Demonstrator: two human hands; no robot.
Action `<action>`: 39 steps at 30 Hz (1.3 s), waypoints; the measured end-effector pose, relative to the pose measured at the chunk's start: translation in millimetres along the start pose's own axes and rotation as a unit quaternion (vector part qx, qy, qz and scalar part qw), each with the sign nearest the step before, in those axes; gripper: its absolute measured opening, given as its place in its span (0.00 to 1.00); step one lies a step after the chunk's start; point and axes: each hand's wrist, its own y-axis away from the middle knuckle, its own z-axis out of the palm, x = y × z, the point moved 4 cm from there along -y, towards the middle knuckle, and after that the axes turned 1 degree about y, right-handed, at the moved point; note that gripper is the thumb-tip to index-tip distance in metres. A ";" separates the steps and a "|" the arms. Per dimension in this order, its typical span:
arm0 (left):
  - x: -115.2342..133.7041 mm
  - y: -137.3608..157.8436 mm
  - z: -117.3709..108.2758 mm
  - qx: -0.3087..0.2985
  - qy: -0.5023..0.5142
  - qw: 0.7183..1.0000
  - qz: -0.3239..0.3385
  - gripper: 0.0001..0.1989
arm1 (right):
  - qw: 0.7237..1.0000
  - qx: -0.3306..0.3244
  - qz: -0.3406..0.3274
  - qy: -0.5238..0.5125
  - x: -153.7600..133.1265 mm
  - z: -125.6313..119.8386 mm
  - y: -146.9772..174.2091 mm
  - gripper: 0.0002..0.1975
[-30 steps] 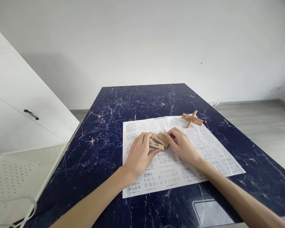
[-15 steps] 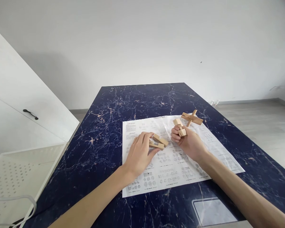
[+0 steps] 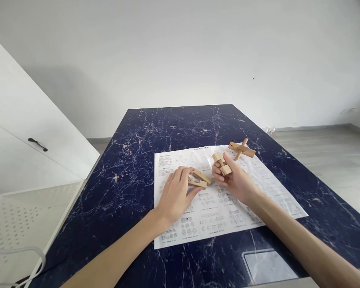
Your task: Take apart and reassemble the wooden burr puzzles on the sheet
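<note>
Since a second ago the right hand (image 3: pixel 234 180) has lifted a notched wooden piece (image 3: pixel 221 163) clear of the cluster it shared with the left hand, and since half a second ago it has drawn that piece a little back toward the left.

Nearest the camera, a pale grey rectangle (image 3: pixel 268 267) shows in the front edge of the dark blue marbled desk (image 3: pixel 132 192), with both bare forearms reaching over it. A printed sheet (image 3: pixel 216 208) of small diagrams lies flat on the desk under both hands. The left hand (image 3: pixel 175 194) rests on the sheet with fingers curled down, its fingertips closed on two wooden blocks (image 3: pixel 200 180) that lie on the paper, one stacked across the other. Just to the right, the right hand is raised off the sheet, palm turned up and inward, fingers and thumb clasped around the notched wooden piece, which stands tilted above the knuckles and close to the blocks without touching them.

Farther back, near the sheet's far right corner, a wooden cross (image 3: pixel 241 149) of two joined bars lies untouched. To the left of the desk stand a white perforated tray (image 3: pixel 24 216) and a white cabinet (image 3: pixel 27 132) with a dark handle. Beyond is a bare white wall (image 3: pixel 180 52).
</note>
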 end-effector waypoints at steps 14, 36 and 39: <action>0.5 -0.2 1.2 -0.012 0.042 0.999 0.001 0.14 | 0.999 -0.008 0.018 0.030 5.6 -4.4 -2.7 0.24; 0.5 -2.4 -0.2 -0.014 0.336 0.935 -0.110 0.13 | 0.977 -0.202 0.001 0.073 6.6 16.4 8.6 0.26; 0.0 -2.2 1.6 -0.019 0.356 0.928 -0.104 0.13 | 0.974 -0.215 0.015 0.068 6.2 17.1 9.4 0.28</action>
